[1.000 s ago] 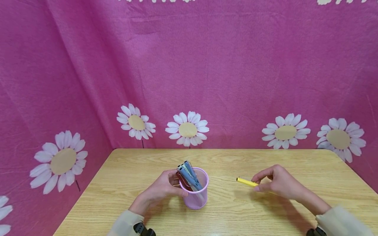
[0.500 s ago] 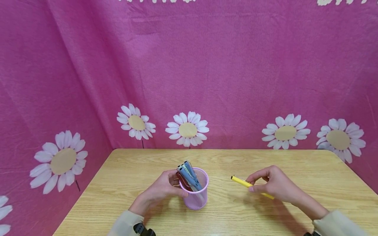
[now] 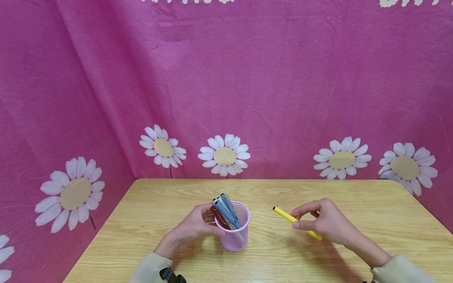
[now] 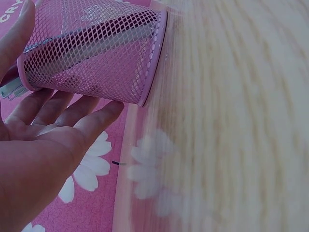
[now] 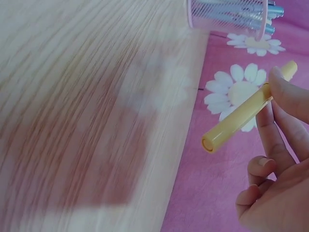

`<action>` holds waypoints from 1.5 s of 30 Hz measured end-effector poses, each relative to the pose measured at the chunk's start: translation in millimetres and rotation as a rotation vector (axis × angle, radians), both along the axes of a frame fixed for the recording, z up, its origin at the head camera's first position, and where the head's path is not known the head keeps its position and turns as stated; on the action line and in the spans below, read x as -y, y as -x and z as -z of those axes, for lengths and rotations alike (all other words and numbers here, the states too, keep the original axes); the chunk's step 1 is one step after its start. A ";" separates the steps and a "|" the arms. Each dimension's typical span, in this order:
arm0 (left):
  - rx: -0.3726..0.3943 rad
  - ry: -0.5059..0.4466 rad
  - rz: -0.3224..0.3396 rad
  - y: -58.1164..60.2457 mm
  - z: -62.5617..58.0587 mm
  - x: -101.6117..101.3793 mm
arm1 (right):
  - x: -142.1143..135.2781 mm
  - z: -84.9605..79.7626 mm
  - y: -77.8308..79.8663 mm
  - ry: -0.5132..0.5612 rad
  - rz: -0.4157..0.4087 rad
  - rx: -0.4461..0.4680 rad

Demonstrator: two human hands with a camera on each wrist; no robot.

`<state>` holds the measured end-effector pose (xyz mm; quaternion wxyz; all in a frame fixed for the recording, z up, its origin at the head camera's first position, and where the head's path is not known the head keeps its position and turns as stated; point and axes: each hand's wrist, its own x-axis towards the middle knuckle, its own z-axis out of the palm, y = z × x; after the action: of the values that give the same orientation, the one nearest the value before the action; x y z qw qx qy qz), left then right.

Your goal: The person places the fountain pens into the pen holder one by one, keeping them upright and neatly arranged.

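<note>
A pink mesh pen holder (image 3: 236, 239) stands on the table, with several blue and dark red pens (image 3: 226, 210) leaning to its left side. My left hand (image 3: 192, 225) holds the holder from the left, thumb at the near side and fingers behind it; in the left wrist view the fingertips (image 4: 113, 110) touch the mesh. To the right, my right hand (image 3: 325, 222) pinches a yellow pen (image 3: 283, 214) between thumb and fingers above the table. The pen tilts, its clip end up and toward the holder. In the right wrist view the pen's other end (image 5: 210, 141) points away from the holder.
The wooden table (image 3: 276, 255) runs back to a magenta cloth (image 3: 276, 98) printed with white daisies. Another stretch of this cloth hangs along the left side. A black strap (image 3: 171, 275) is on the left wrist.
My right hand has moved left toward the pen holder with the yellow pen, whose clip end has risen. The left hand and the holder have stayed in place.
</note>
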<state>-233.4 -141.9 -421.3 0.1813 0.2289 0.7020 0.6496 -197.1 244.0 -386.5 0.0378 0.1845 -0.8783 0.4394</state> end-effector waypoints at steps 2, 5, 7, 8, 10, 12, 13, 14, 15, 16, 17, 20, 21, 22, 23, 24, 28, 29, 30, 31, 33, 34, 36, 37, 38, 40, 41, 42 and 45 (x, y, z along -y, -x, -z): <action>-0.004 -0.005 0.002 -0.4 -0.2 0.1 | 3.1 -1.7 -1.3 0.013 -0.005 -0.004; -0.011 -0.011 0.009 0.4 0.2 0.2 | 7.2 -4.6 -2.7 0.027 -0.014 -0.003; -0.016 -0.011 0.011 0.9 0.9 0.3 | 10.2 -6.5 -3.8 0.039 -0.022 -0.002; -0.017 -0.012 0.012 1.0 1.2 0.4 | 11.7 -7.4 -4.4 0.042 -0.023 -0.004; -0.018 -0.009 0.009 0.7 1.5 0.0 | 14.6 -9.5 -5.8 0.050 -0.024 -0.002; -0.015 -0.009 0.009 0.1 1.6 -0.4 | 17.8 -11.4 -7.4 0.062 -0.021 0.000; -0.012 -0.009 0.007 -0.2 1.6 -0.7 | 19.4 -12.4 -8.2 0.067 -0.019 0.004; -0.008 -0.009 0.006 -0.4 1.5 -0.9 | 21.0 -13.3 -8.9 0.071 -0.017 0.007; -0.003 -0.011 0.006 -0.6 1.3 -1.1 | 22.7 -14.2 -9.6 0.074 -0.014 0.011; -0.001 -0.007 0.006 -0.9 1.1 -1.1 | 24.6 -14.9 -9.9 0.076 -0.012 0.012; 0.004 -0.006 0.005 -0.8 1.1 -1.1 | 26.5 -15.7 -10.2 0.077 -0.013 0.008; 0.012 -0.002 0.002 -0.6 0.7 -0.8 | 32.7 -17.8 -10.5 0.084 -0.009 0.003; 0.012 -0.004 0.004 -0.4 0.6 -0.6 | 34.7 -18.2 -10.4 0.089 -0.012 -0.001; 0.011 -0.003 0.003 -0.2 0.7 -0.4 | 36.7 -18.7 -10.2 0.094 -0.012 -0.001; 0.013 -0.006 0.004 0.0 0.9 -0.3 | 38.6 -19.2 -10.1 0.104 -0.016 0.002; 0.013 -0.006 0.004 -0.1 0.9 -0.1 | 40.4 -19.4 -9.9 0.112 -0.017 0.007; 0.002 -0.008 0.010 0.6 1.5 0.3 | 47.0 -20.7 -8.9 0.138 -0.019 0.024; -0.001 -0.008 0.012 0.7 1.4 0.3 | 48.5 -21.0 -8.4 0.145 -0.025 0.024; -0.003 -0.008 0.014 0.7 1.3 0.4 | 50.1 -21.5 -8.2 0.148 -0.026 0.024; -0.006 -0.010 0.016 1.0 1.3 0.3 | 51.9 -22.0 -8.0 0.154 -0.029 0.028; -0.003 -0.011 0.015 0.9 1.1 0.1 | 55.6 -23.2 -7.7 0.179 -0.040 0.031; -0.002 -0.011 0.014 0.7 0.9 0.1 | 57.5 -23.8 -7.5 0.189 -0.044 0.030; -0.001 -0.007 0.010 0.4 0.6 0.1 | 61.8 -25.9 -7.2 0.207 -0.048 0.029; -0.003 -0.006 0.009 0.3 0.4 0.0 | 64.0 -27.0 -7.0 0.217 -0.049 0.030; -0.004 -0.003 0.007 0.2 0.2 0.0 | 66.0 -28.1 -6.7 0.224 -0.047 0.030; -0.004 -0.001 0.006 0.1 -0.4 -0.1 | 70.0 -30.7 -6.2 0.234 -0.046 0.035; -0.005 0.000 0.008 0.1 -0.7 0.0 | 71.9 -32.0 -5.9 0.240 -0.049 0.039; -0.005 0.001 0.009 0.0 -1.0 0.0 | 73.7 -33.2 -5.7 0.246 -0.051 0.042; -0.004 0.001 0.013 0.0 -1.5 -0.1 | 78.9 -36.3 -5.3 0.266 -0.053 0.046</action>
<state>-233.5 -141.8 -419.8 0.1841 0.2346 0.7013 0.6475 -191.8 165.1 -350.2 0.0301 0.1908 -0.8078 0.5569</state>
